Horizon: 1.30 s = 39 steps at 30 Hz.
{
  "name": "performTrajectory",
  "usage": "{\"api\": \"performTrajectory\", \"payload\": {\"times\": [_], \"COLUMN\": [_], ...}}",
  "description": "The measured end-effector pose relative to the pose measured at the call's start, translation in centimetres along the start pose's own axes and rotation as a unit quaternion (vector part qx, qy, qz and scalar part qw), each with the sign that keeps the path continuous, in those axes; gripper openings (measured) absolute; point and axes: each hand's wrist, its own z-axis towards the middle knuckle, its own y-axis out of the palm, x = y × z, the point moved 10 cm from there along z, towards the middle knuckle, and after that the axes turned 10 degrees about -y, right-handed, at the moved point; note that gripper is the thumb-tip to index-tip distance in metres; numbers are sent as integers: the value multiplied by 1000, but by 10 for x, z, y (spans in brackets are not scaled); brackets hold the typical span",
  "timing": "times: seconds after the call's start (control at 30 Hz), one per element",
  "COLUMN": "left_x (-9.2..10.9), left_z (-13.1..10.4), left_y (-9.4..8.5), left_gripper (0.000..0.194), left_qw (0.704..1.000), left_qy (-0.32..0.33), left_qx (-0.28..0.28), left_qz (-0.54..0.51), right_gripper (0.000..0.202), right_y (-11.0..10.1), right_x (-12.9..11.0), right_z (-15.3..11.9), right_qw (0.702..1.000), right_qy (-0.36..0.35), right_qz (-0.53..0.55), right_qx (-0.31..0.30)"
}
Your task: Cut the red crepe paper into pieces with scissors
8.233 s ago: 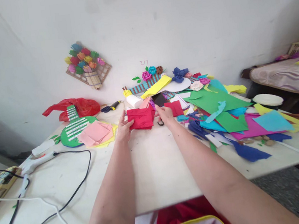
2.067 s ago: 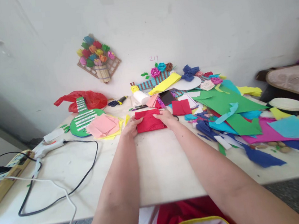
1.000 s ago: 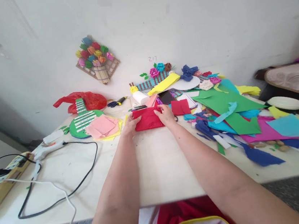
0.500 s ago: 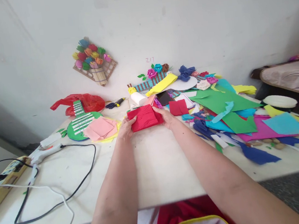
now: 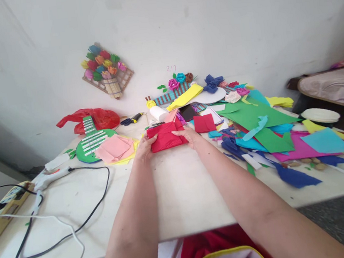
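Observation:
A folded piece of red paper [image 5: 165,137] is held between my two hands over the middle of the table. My left hand [image 5: 144,147] grips its left side, thumb on top. With the thumb over the paper's front, my right hand [image 5: 188,137] holds the right side; the fingers behind the paper are hidden. A smaller folded red piece [image 5: 204,123] lies just right of my right hand. Behind the held paper are a white roll [image 5: 159,113] and a dark flat object [image 5: 188,113].
At the left lie a glue gun [image 5: 51,178] with a black cord, a power strip [image 5: 5,216] and a green guitar-shaped craft [image 5: 83,150] beside pink paper [image 5: 114,147]. Colored paper scraps [image 5: 258,114] cover the right side. Pliers [image 5: 132,119] lie toward the wall.
My right thumb and fingers have moved left over the front of the red paper, whose right part is now folded in more. The view has shifted slightly.

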Motion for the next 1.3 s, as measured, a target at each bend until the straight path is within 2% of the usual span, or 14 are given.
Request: {"api": "performTrajectory", "payload": {"times": [0.2,0.47,0.77,0.97,1.3], "left_x": [-2,-3,-16,-15,-15], "left_z": [-2,-1,-3,-5,1], "left_y": [5,5,-7,-3,-16], "left_gripper": [33,33,27,28,14], "left_qw": [1000,1000,993,991,990], "left_qy": [-17,-22,-95,-97,-69], "left_qx": [-16,-11,52,66,121], "left_qz": [-5,-14,-35,-61,-39], "right_gripper": [25,30,36,33,34], "right_y": [-7,-11,-10,-7,-4], "right_x": [1,-1,-2,-1,-1], "right_z": [1,4,7,8,9], "right_qw": [1000,998,998,997,993], "right_qy": [-2,-13,-30,-35,-61], "right_qz": [-12,-37,-49,-73,-102], "right_qx": [29,42,27,3,-20]}}
